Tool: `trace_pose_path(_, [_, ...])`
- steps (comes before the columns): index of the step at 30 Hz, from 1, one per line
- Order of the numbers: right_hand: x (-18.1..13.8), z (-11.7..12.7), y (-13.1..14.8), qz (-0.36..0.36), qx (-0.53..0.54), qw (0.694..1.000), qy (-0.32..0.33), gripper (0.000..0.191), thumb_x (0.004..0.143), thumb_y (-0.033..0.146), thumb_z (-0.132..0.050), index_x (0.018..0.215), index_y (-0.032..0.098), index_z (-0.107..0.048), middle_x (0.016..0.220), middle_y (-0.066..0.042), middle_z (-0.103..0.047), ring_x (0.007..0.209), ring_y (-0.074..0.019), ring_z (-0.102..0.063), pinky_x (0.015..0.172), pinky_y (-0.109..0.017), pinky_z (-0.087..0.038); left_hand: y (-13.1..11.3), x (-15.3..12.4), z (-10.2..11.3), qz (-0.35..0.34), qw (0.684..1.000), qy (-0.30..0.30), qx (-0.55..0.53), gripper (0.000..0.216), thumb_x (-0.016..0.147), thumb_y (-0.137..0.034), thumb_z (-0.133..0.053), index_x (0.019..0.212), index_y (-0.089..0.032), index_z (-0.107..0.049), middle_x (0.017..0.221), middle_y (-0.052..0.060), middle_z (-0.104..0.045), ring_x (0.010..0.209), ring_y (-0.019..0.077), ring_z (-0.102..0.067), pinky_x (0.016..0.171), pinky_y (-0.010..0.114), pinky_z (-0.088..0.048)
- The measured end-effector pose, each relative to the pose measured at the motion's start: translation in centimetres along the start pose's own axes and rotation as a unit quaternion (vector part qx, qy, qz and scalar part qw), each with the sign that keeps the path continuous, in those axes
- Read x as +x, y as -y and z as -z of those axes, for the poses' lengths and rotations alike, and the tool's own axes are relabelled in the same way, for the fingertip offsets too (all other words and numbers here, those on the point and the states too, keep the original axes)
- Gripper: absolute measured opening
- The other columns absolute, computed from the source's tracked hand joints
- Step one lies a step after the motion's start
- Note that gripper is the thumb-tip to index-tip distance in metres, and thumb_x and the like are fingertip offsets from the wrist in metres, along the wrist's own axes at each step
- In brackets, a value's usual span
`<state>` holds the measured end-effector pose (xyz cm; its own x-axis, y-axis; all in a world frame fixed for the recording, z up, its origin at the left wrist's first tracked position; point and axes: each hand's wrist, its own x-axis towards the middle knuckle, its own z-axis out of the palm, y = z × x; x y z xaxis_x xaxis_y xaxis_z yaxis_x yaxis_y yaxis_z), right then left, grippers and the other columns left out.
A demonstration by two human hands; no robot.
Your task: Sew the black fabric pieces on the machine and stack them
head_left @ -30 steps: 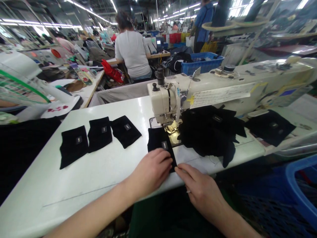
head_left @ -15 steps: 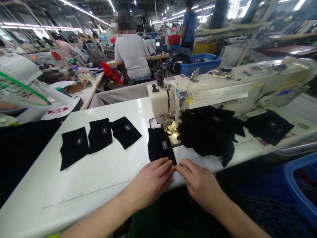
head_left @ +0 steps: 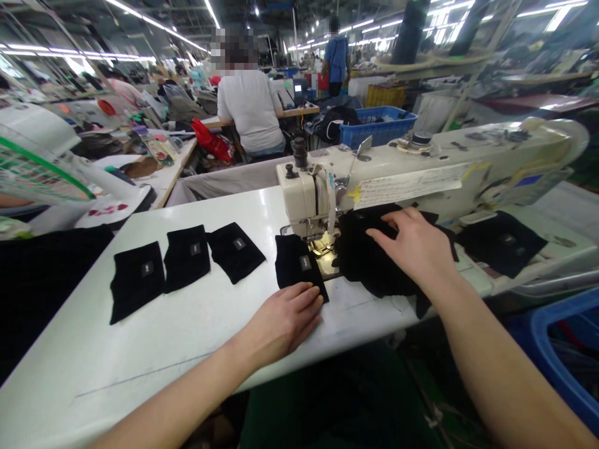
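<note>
A black fabric piece with a small grey label [head_left: 299, 259] lies on the table just left of the presser foot [head_left: 324, 246]. My left hand [head_left: 292, 315] rests flat over its near edge, fingers stretched out. Above the heap of black fabric pieces [head_left: 369, 262], right of the needle, is my right hand [head_left: 416, 243]; its thumb and fingers are apart and nothing shows between them. Whether the fingertips touch the heap I cannot tell. Three more labelled black pieces [head_left: 187, 259] lie in a row on the left of the white table [head_left: 187, 330].
The sewing machine [head_left: 412, 165] stretches across the right side, with another black piece [head_left: 503, 243] by its base. A blue basket [head_left: 543, 330] stands low at right. The white fan [head_left: 42, 149] is at left. A person in a white top [head_left: 250, 109] sits beyond.
My right hand has left the near edge of the labelled piece and moved right and up over the heap. My left hand stays on the piece, which now lies slightly farther back.
</note>
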<state>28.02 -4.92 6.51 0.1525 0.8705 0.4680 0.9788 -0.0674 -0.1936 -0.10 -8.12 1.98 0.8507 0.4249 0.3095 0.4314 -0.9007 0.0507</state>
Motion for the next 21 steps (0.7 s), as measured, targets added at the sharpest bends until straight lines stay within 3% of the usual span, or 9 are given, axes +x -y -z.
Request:
trace_pose_path(3, [0.6,-0.5,-0.6,0.003,0.014,1.0,-0.001,0.02,0.096,0.03,-0.057,0.09,0.02,-0.073,0.095,-0.004,-0.072,0.079,-0.0205,-0.066,0.06,-0.029,-0.04,0.6,0.3,0.0,0.0,1.0,0.002,0.003,0.03,0.101,-0.025,-0.049,0.122,-0.01,-0.065,0.121,0.013,-0.068,0.118,0.0278,-0.062,0.102,0.041,-0.058])
trace_pose_path(6, [0.3,-0.3,-1.1,-0.008,0.025,0.999,-0.046,0.025,0.098,0.034,-0.053,0.095,0.019,-0.073,0.097,-0.006,-0.072,0.081,-0.0216,-0.066,0.062,-0.03,-0.039,1.2,0.5,0.1,0.007,1.0,0.002,-0.003,0.03,0.102,-0.026,-0.048,0.122,-0.011,-0.065,0.121,0.012,-0.068,0.117,0.0274,-0.062,0.101,0.041,-0.058])
trace_pose_path(9, [0.1,-0.1,-1.4,0.009,0.005,1.0,0.016,0.025,0.094,0.041,-0.06,0.095,0.02,-0.073,0.095,-0.005,-0.072,0.076,-0.0206,-0.065,0.059,-0.029,-0.037,1.8,0.8,0.1,0.008,1.0,0.0,-0.01,0.029,0.102,-0.026,-0.048,0.12,-0.011,-0.065,0.119,0.013,-0.067,0.117,0.0272,-0.062,0.099,0.04,-0.059])
trace_pose_path(12, [0.1,-0.1,-1.5,0.03,-0.011,0.998,0.062,0.016,0.091,0.033,-0.064,0.087,0.021,-0.075,0.091,-0.002,-0.072,0.07,-0.0186,-0.063,0.056,-0.029,-0.034,2.4,1.1,0.1,0.008,1.0,0.003,-0.017,0.027,0.101,-0.025,-0.049,0.118,-0.011,-0.066,0.118,0.014,-0.067,0.117,0.0269,-0.062,0.099,0.04,-0.059])
trace_pose_path(18, [0.5,0.8,-1.9,0.015,0.042,0.99,-0.13,0.026,0.097,0.034,-0.056,0.085,0.019,-0.074,0.087,-0.007,-0.072,0.077,-0.0221,-0.066,0.062,-0.031,-0.041,3.8,1.2,-0.3,0.007,1.0,-0.004,-0.022,0.028,0.101,-0.024,-0.049,0.12,-0.01,-0.065,0.119,0.015,-0.067,0.118,0.0274,-0.061,0.099,0.042,-0.059])
trace_pose_path(21, [0.4,1.7,-2.3,0.057,0.068,0.986,-0.14,0.029,0.098,0.038,-0.056,0.08,0.021,-0.071,0.083,-0.006,-0.071,0.077,-0.0217,-0.066,0.064,-0.031,-0.042,4.4,1.3,-0.5,0.01,1.0,-0.002,-0.021,0.029,0.1,-0.023,-0.049,0.121,-0.01,-0.065,0.12,0.015,-0.067,0.118,0.0277,-0.061,0.099,0.043,-0.059])
